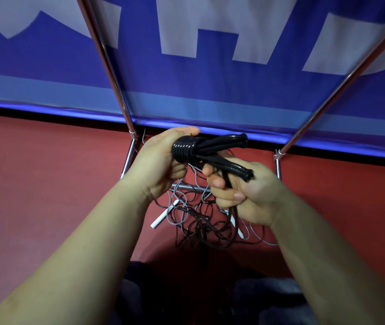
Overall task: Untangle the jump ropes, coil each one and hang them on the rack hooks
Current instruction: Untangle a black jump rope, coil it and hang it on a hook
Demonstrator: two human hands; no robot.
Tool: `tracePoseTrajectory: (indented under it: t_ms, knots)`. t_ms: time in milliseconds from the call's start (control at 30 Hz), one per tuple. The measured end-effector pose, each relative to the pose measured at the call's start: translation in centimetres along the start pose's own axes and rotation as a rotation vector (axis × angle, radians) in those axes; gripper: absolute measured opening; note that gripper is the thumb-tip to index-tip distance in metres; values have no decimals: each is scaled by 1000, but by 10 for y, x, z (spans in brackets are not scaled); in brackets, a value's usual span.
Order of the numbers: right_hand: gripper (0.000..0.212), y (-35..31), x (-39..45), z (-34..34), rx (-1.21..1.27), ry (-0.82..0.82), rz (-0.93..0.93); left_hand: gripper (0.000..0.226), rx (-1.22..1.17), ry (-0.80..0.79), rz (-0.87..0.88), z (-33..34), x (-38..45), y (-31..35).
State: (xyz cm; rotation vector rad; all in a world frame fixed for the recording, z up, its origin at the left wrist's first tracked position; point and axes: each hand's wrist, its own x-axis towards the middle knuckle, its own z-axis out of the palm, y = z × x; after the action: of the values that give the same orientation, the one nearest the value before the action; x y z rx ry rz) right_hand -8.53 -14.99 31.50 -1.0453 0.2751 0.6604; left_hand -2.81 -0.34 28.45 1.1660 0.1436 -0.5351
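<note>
Dark clothing (186,299), likely the person's lap or knees, fills the bottom centre and is blurred and cut by the lower edge. Two bare forearms enter from the bottom corners and converge mid-frame. Right hand (243,195): fingers curled round a trailing strand of the black jump rope (215,151), thumb pressed over it; the strand drops from the fist toward the floor. One looped end of the bundle lies across the back of this hand's fingers. Left hand (158,160): fingers and thumb wrapped round the bundle just behind its wound section, where about six tight turns of cord bind the loops together; fingertips hidden behind the rope. Two looped ends fan out to the right of the wraps, one upper, one lower. Below the hands, on the red floor (46,184), sits a tangled pile (205,221) of thin cords, dark and grey mixed; number of ropes in it cannot be told. Two white handles (164,214) visible in the pile, the right one partly hidden by the right hand. Behind the pile, a chrome rack frame (128,158): two slanted poles run up out of view, two short legs, one low crossbar mostly hidden by hands. Hooks not visible. Farthest back, a blue banner (198,90) with large pale lettering, cropped at the top.
</note>
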Motion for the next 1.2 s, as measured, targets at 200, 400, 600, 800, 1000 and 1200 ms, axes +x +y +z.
tracePoseTrajectory:
  t_ms: [200, 400, 600, 800, 1000, 1200]
  knots:
    - [38, 5, 8, 4, -189, 221, -120, 37, -90, 183, 64, 7, 0, -2]
    - [29, 17, 10, 0, -842, 276, -139, 25, 292, 535, 292, -3, -1, 1]
    - [21, 5, -2, -3, -1139, 425, -284, 25, 567, 436, 359, -2, -7, 6]
    - [30, 2, -3, -11, -1210, 502, -415, 27, 792, 128, 147, -8, -13, 12]
    - [78, -11, -10, -16, -840, 85, 117, 37, 561, -38, 9, -5, -18, 11]
    - [38, -7, -9, 0, -222, 57, -29, 44, 62, -1, -68, 6, -14, 10]
